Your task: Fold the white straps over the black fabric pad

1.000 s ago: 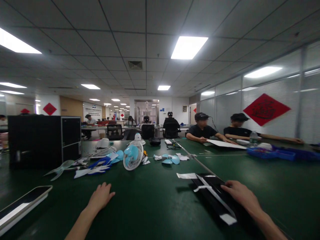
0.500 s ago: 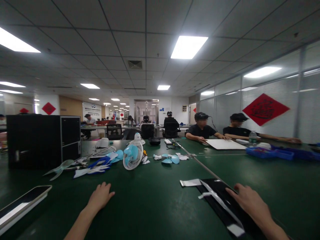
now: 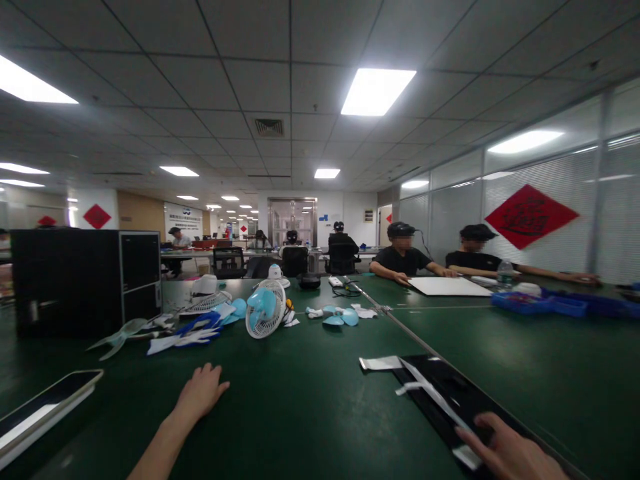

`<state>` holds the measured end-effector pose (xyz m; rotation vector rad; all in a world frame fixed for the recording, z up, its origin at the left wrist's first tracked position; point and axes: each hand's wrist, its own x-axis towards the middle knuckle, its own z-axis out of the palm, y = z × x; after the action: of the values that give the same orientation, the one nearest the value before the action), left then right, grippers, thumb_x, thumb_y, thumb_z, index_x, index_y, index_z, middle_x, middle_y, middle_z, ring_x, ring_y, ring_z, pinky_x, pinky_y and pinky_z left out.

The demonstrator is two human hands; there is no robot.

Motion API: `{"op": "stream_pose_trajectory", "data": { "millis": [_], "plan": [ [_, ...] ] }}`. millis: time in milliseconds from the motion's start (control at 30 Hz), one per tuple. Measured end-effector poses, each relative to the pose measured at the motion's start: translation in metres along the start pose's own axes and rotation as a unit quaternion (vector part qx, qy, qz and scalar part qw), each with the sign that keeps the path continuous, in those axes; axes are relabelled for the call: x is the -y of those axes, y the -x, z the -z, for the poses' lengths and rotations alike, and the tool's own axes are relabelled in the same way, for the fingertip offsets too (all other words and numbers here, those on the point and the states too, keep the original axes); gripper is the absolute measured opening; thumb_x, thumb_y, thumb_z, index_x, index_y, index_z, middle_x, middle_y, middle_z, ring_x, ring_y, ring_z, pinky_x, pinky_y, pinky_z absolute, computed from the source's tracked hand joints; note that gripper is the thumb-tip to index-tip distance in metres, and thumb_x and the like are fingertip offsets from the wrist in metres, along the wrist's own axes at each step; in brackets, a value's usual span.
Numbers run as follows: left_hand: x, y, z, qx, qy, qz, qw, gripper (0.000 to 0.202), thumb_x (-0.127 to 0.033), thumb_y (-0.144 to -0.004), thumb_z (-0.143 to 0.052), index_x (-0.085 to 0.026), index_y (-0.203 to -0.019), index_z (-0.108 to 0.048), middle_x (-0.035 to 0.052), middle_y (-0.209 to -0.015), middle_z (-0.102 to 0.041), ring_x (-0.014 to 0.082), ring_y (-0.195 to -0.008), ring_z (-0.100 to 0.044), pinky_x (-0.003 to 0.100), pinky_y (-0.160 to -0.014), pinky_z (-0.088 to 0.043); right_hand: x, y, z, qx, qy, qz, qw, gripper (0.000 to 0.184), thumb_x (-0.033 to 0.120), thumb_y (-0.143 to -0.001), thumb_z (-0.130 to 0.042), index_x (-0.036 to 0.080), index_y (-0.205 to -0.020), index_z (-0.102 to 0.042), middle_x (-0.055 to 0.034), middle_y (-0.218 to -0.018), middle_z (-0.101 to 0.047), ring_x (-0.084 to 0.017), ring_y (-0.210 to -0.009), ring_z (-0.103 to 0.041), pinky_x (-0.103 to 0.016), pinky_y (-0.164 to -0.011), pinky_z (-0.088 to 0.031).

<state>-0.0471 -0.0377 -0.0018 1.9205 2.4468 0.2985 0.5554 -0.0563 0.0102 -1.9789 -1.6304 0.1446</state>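
Note:
My left hand (image 3: 203, 390) rests palm down on the green table (image 3: 310, 413), fingers stretched out and holding nothing. On the right lies a flat black item (image 3: 450, 380) with white strips (image 3: 430, 390) across it; I cannot tell its exact kind. My right hand (image 3: 510, 450) is over its near end, close to the white strip's lower end. The thumb and forefinger are apart, and the other fingers are partly hidden. Whether the fingertips touch the strip is unclear. At the left edge lies a tablet-like slab (image 3: 55, 407) with a dark top and white sides.
A black computer case (image 3: 65, 283) stands at the left. Farther back lie a small fan (image 3: 265, 310), blue fan blades (image 3: 340, 315) and blue-white gloves (image 3: 193, 333). Two people sit at the right behind a white board (image 3: 450, 287) and blue trays (image 3: 540, 303).
My right hand has moved toward me, from the middle of the black item to its near end, uncovering more of it. My left hand has stayed in place.

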Motion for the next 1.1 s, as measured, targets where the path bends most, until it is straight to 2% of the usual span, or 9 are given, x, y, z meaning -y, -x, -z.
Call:
{"op": "stream_pose_trajectory", "data": {
  "millis": [100,367,533,667,800,933,1100],
  "plan": [
    [-0.004,0.003,0.003,-0.006,-0.004,0.001,1.000,0.050,-0.041,-0.086,-0.049,-0.013,-0.127,-0.055,0.0178,-0.133,-0.051,0.0302,-0.119,-0.051,0.039,-0.091,-0.046,0.006,0.005,0.007,0.065,-0.053,-0.009,0.996,0.055,0.068,-0.059,-0.047,0.026,-0.091,-0.061,-0.0085,-0.071,-0.073,-0.032,-0.072,-0.069,-0.041,-0.065,-0.050],
    [-0.007,0.007,0.007,-0.004,0.003,0.001,1.000,0.049,-0.040,-0.086,-0.048,-0.014,-0.127,-0.055,0.0168,-0.132,-0.052,0.0301,-0.118,-0.051,0.039,-0.091,-0.046,0.013,0.006,0.012,0.047,-0.140,-0.025,0.989,0.062,0.066,-0.051,-0.049,0.022,-0.092,-0.061,-0.0102,-0.069,-0.072,-0.032,-0.069,-0.068,-0.040,-0.064,-0.050],
    [-0.008,0.006,0.007,-0.005,-0.004,0.002,1.000,0.049,-0.040,-0.086,-0.048,-0.013,-0.127,-0.055,0.0175,-0.133,-0.052,0.0305,-0.119,-0.051,0.039,-0.092,-0.045,0.014,0.003,0.010,0.055,-0.200,-0.019,0.978,0.070,0.066,-0.051,-0.051,0.015,-0.097,-0.065,-0.0109,-0.066,-0.070,-0.030,-0.062,-0.066,-0.036,-0.052,-0.049],
    [-0.007,0.006,0.005,-0.007,-0.003,0.003,1.000,0.050,-0.040,-0.085,-0.048,-0.013,-0.127,-0.054,0.0186,-0.134,-0.050,0.0312,-0.121,-0.049,0.040,-0.093,-0.045,0.014,0.000,0.007,0.070,-0.225,-0.021,0.972,0.066,0.064,-0.056,-0.049,0.015,-0.095,-0.068,-0.0117,-0.066,-0.070,-0.028,-0.055,-0.064,-0.034,-0.043,-0.045],
    [-0.007,0.006,0.005,-0.005,0.003,0.002,1.000,0.050,-0.040,-0.086,-0.048,-0.012,-0.127,-0.054,0.0187,-0.135,-0.050,0.0308,-0.121,-0.049,0.039,-0.093,-0.044,0.027,0.002,0.011,0.049,-0.257,0.018,0.965,0.052,0.059,-0.064,-0.049,0.020,-0.091,-0.070,-0.0120,-0.075,-0.073,-0.029,-0.067,-0.068,-0.033,-0.051,-0.051],
    [-0.005,0.003,0.003,0.001,0.006,0.004,1.000,0.051,-0.041,-0.086,-0.048,-0.013,-0.128,-0.053,0.0188,-0.135,-0.050,0.0313,-0.120,-0.050,0.040,-0.092,-0.044,0.049,-0.002,0.021,0.002,-0.265,0.063,0.962,0.047,0.056,-0.071,-0.049,0.020,-0.093,-0.068,-0.0122,-0.086,-0.074,-0.030,-0.079,-0.068,-0.033,-0.060,-0.053],
    [-0.004,0.000,0.000,-0.006,-0.014,-0.005,1.000,0.049,-0.040,-0.086,-0.046,-0.012,-0.125,-0.055,0.0192,-0.131,-0.052,0.0314,-0.118,-0.051,0.040,-0.092,-0.044,0.086,-0.031,0.030,-0.102,-0.186,0.115,0.971,0.041,0.050,-0.079,-0.043,0.019,-0.096,-0.063,-0.0107,-0.086,-0.073,-0.027,-0.078,-0.067,-0.032,-0.064,-0.050]
  ]
}}
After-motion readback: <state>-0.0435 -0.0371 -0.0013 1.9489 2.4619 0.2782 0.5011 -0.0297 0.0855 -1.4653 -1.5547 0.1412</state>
